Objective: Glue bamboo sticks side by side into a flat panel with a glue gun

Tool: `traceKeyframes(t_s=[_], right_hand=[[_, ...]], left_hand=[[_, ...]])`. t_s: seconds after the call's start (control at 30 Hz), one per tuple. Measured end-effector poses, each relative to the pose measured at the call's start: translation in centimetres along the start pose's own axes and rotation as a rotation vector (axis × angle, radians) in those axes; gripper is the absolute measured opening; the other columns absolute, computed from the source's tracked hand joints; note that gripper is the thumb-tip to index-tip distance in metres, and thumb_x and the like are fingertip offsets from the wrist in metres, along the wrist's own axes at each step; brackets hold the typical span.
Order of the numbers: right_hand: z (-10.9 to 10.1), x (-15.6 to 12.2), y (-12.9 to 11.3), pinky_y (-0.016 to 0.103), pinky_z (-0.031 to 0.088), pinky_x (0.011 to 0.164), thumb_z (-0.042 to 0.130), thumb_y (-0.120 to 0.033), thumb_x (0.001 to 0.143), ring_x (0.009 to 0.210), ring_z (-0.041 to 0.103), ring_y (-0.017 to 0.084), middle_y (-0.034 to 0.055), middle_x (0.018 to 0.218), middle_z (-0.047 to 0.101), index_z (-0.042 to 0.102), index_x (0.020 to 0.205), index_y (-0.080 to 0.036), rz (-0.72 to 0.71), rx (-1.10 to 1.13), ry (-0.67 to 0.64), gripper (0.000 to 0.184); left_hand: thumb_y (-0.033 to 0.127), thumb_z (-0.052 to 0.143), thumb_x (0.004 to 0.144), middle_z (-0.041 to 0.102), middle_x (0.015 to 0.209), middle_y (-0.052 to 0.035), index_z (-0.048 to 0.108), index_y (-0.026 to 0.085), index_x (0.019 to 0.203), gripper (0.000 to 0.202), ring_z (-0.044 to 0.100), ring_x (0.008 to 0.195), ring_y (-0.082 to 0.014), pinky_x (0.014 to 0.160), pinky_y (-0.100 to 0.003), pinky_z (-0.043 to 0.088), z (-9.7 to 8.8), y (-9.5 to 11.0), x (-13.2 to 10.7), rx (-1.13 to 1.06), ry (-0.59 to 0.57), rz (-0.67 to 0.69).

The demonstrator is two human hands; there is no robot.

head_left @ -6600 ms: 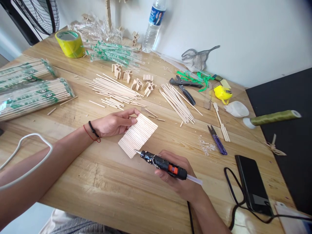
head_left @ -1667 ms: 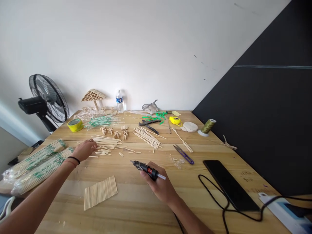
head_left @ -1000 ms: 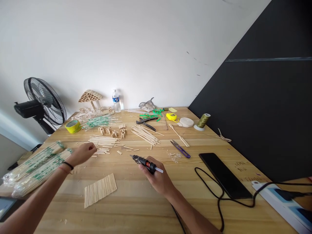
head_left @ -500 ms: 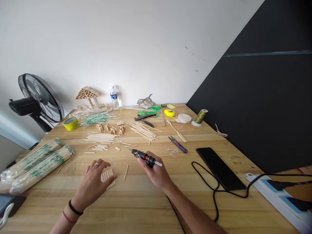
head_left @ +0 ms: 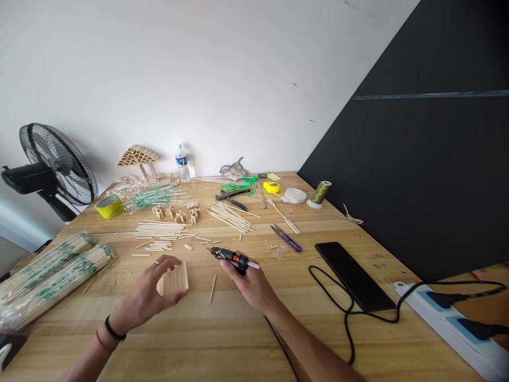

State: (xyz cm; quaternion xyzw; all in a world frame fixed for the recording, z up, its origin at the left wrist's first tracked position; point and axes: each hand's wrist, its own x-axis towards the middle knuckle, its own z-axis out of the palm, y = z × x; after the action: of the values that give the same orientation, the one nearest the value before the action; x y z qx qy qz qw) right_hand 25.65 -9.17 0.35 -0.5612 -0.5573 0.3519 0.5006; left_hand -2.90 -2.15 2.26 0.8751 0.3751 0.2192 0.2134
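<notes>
While the left hand (head_left: pixel 145 297) grips a small panel of sticks (head_left: pixel 173 279) by opposite edges, thumb apart from fingertips, the panel sits low at the near left of the tabletop (head_left: pixel 191 350); whether it touches the wood I cannot tell; the right hand (head_left: pixel 254 286) is closed around a black glue gun (head_left: pixel 228 257), whose nozzle points leftward, a pale glue stick (head_left: pixel 253 265) jutting from its rear; one loose stick (head_left: pixel 212 289) lies between the hands.

At the left lie two clear packs (head_left: pixel 75 276) printed in green, both filled with sticks; an upright bottle (head_left: pixel 182 162) with a blue label stands near the wall, its contents too small to make out; a white power strip (head_left: pixel 445 323) at the right holds two black plugs (head_left: pixel 445 300).

Beyond the hands are three piles: long sticks (head_left: pixel 161 229), short sticks (head_left: pixel 159 245) just in front of them, and slanting sticks (head_left: pixel 230 216) to the right, too many to count; five small stick blocks (head_left: pixel 181 216) stand behind; farther out I count one yellow tape roll (head_left: pixel 108 207), one pair of purple-handled snips (head_left: pixel 287 239), one thread spool (head_left: pixel 320 193) and one phone (head_left: pixel 354 276).
</notes>
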Motion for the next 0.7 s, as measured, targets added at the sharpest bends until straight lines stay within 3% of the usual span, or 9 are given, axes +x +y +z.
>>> traceKeyframes(t_s=[0.1, 0.2, 0.3, 0.4, 0.47, 0.5, 0.57, 0.7], right_hand=[[-0.3, 0.3, 0.3, 0.030, 0.039, 0.063, 0.055, -0.066, 0.095, 0.063, 0.047, 0.016, -0.0037, 0.065, 0.049, 0.054, 0.077, -0.023, 0.022, 0.023, 0.014, 0.048], [-0.5, 0.5, 0.6, 0.029, 0.039, 0.059, 0.051, -0.071, 0.095, 0.059, 0.046, 0.015, -0.0037, 0.062, 0.048, 0.053, 0.075, -0.022, 0.038, 0.038, 0.018, 0.052], [-0.7, 0.4, 0.6, 0.028, 0.038, 0.056, 0.055, -0.071, 0.094, 0.058, 0.045, 0.014, -0.0033, 0.062, 0.049, 0.055, 0.075, -0.022, 0.065, 0.058, 0.016, 0.053], [-0.8, 0.0, 0.1, 0.028, 0.039, 0.059, 0.063, -0.067, 0.092, 0.061, 0.044, 0.014, -0.0030, 0.066, 0.051, 0.058, 0.079, -0.022, 0.094, 0.127, 0.006, 0.047], [-0.9, -0.3, -0.3, 0.028, 0.040, 0.061, 0.066, -0.063, 0.092, 0.064, 0.045, 0.015, -0.0024, 0.069, 0.050, 0.059, 0.081, -0.022, 0.081, 0.157, -0.016, 0.043], [-1.0, -0.4, -0.5, 0.028, 0.041, 0.062, 0.066, -0.061, 0.093, 0.065, 0.045, 0.015, -0.0022, 0.070, 0.049, 0.058, 0.081, -0.022, 0.071, 0.171, -0.050, 0.042], [-0.9, -0.8, -0.7, 0.028, 0.041, 0.062, 0.065, -0.058, 0.094, 0.065, 0.045, 0.015, -0.0023, 0.070, 0.048, 0.057, 0.080, -0.022, 0.066, 0.206, -0.115, 0.040], [-0.6, -1.5, -1.1, 0.029, 0.041, 0.062, 0.066, -0.045, 0.096, 0.066, 0.048, 0.016, -0.0013, 0.073, 0.050, 0.056, 0.079, -0.022, -0.041, 0.141, -0.201, 0.030]], left_hand=[[0.051, 0.066, 0.095, 0.070, 0.129, -0.0102, 0.060, 0.026, 0.132, 0.045, 0.069, 0.113, -0.0290, 0.100, -0.044, 0.058, -0.1, 0.4, 2.5, -0.101, -0.035, 0.026], [0.050, 0.048, 0.105, 0.063, 0.143, -0.0125, 0.054, 0.027, 0.146, 0.047, 0.066, 0.122, -0.0301, 0.106, -0.048, 0.055, 1.4, 0.4, 4.0, -0.222, -0.029, 0.038], [0.044, 0.032, 0.111, 0.061, 0.145, -0.0119, 0.040, 0.031, 0.158, 0.050, 0.066, 0.120, -0.0277, 0.107, -0.048, 0.053, 3.2, -0.1, 4.2, -0.326, 0.044, 0.047], [0.042, 0.045, 0.107, 0.059, 0.145, -0.0133, 0.031, 0.031, 0.161, 0.057, 0.065, 0.122, -0.0289, 0.104, -0.047, 0.054, 4.0, -0.5, 3.9, -0.330, 0.064, 0.062], [0.039, 0.064, 0.098, 0.063, 0.133, -0.0131, 0.037, 0.027, 0.155, 0.064, 0.066, 0.113, -0.0292, 0.101, -0.047, 0.054, 4.0, -0.4, 3.8, -0.248, 0.088, 0.050], [0.034, 0.065, 0.097, 0.065, 0.126, -0.0126, 0.043, 0.025, 0.149, 0.057, 0.066, 0.111, -0.0291, 0.099, -0.046, 0.053, 3.9, -0.4, 3.8, -0.213, 0.090, 0.056], [0.024, 0.055, 0.097, 0.066, 0.112, -0.0106, 0.053, 0.022, 0.128, 0.031, 0.065, 0.101, -0.0268, 0.090, -0.042, 0.054, 3.7, -0.2, 4.0, -0.215, 0.077, 0.104], [0.018, 0.050, 0.093, 0.062, 0.104, -0.0079, 0.049, 0.022, 0.117, 0.025, 0.062, 0.090, -0.0235, 0.082, -0.038, 0.052, 3.8, 0.1, 4.2, -0.272, 0.107, 0.140]])
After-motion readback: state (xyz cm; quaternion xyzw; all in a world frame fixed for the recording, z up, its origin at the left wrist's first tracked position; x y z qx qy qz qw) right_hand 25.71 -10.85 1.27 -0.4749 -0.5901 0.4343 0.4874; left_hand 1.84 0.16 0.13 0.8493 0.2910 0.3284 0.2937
